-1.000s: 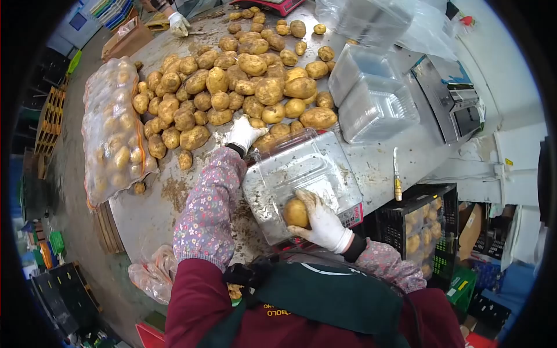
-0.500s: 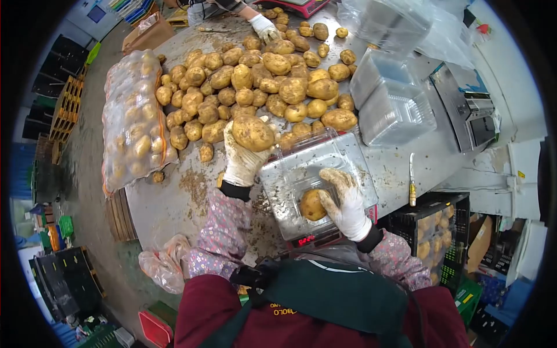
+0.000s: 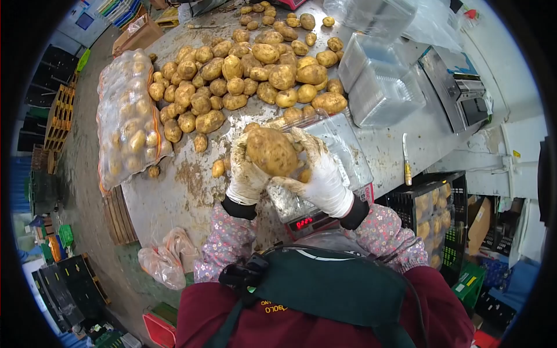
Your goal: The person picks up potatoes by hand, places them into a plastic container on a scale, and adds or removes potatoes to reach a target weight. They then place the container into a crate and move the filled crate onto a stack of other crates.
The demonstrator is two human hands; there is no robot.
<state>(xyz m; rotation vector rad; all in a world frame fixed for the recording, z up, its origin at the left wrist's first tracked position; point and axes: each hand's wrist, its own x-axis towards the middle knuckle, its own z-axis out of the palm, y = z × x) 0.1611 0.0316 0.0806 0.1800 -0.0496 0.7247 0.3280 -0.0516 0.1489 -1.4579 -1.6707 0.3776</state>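
Observation:
A large, dirt-specked potato [image 3: 271,152] is held up above the scale's left side. My left hand [image 3: 246,177], in a soiled white glove, grips it from the left. My right hand [image 3: 325,180], gloved too, curls around its right side with fingertips at its edge and thumb below. Beneath them, a clear plastic punnet [image 3: 355,155] lies on the scale [image 3: 300,223] with its lit red display. A smaller potato [image 3: 304,175] in the punnet shows partly between the right thumb and fingers.
A heap of potatoes [image 3: 235,69] covers the table's far middle. On its left lies a net sack of potatoes [image 3: 130,122]. Stacked clear punnets [image 3: 386,87], a knife [image 3: 407,159] and a metal device [image 3: 452,87] are to the right. Below the edge stands a black crate [image 3: 426,217].
My right hand has left the potato in the punnet and come up to the large potato in my left hand. The co-worker's gloved hand at the heap is gone from view.

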